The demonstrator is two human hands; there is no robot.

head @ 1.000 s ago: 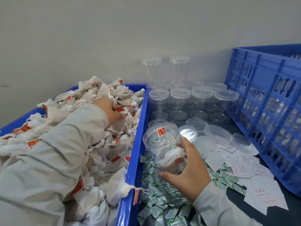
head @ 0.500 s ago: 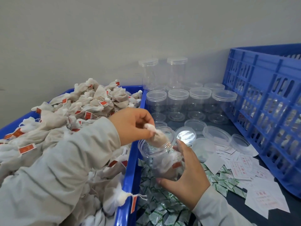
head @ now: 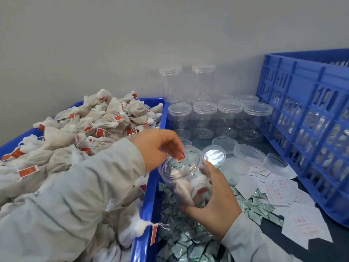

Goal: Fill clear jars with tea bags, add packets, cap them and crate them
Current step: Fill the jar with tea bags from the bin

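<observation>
A clear open jar [head: 174,179] with a few tea bags inside is tilted over the table, and my right hand [head: 215,197] grips it from the right side. My left hand [head: 156,146] hovers over the jar's mouth with curled fingers, pinching the red tag of a tea bag [head: 181,157] whose pouch hangs down inside the jar. A big heap of white tea bags with red tags [head: 94,121] fills the blue bin [head: 149,203] on the left. Green-and-white packets [head: 181,235] lie scattered under the jar.
Several empty capped jars [head: 205,118] stand at the back against the wall. Loose clear lids [head: 249,154] lie in front of them. White paper slips [head: 273,191] are spread at the right. A tall blue crate [head: 302,120] holding jars stands along the right edge.
My left hand left the tea bag heap with a bag and came to the jar's mouth. The bag's pouch has gone down into the jar. My right hand kept holding the jar.
</observation>
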